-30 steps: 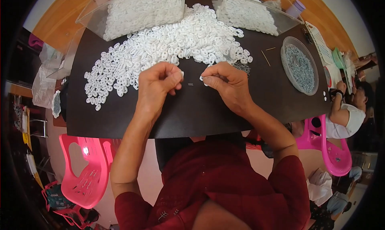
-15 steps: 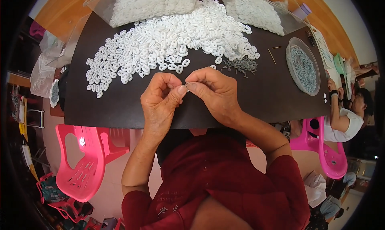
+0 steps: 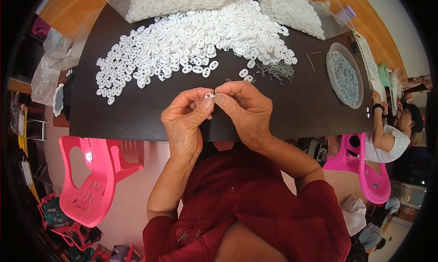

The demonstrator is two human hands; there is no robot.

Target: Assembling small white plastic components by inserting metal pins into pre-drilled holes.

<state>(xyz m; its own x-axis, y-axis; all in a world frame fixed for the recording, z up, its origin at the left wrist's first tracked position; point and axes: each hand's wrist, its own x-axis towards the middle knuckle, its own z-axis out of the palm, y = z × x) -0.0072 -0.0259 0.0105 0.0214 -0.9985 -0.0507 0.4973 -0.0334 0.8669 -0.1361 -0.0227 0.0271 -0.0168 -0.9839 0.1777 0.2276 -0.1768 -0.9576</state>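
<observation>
My left hand [image 3: 185, 120] and my right hand [image 3: 247, 113] meet above the near middle of the dark table. The left thumb and fingers pinch a small white oval plastic piece [image 3: 209, 96] with a hole showing in it. At its right end my right thumb and forefinger are pressed together on something tiny, mostly hidden by the fingertips. Beyond the hands spreads a large heap of white two-holed oval pieces [image 3: 182, 47]. Right of its near edge lies a small pile of grey screws [image 3: 277, 71], with a few white pieces beside it.
A clear round bowl [image 3: 362, 79] of bluish screws stands at the right. Two clear bins, one left [image 3: 112, 7] and one right [image 3: 335, 28], hold more white pieces at the back. Pink chairs [image 3: 112, 180] flank me. Another person [image 3: 388, 136] sits at right.
My hands have drawn slightly nearer to me relative to the heap, still fingertip to fingertip. The white piece in my left fingers now shows more plainly.
</observation>
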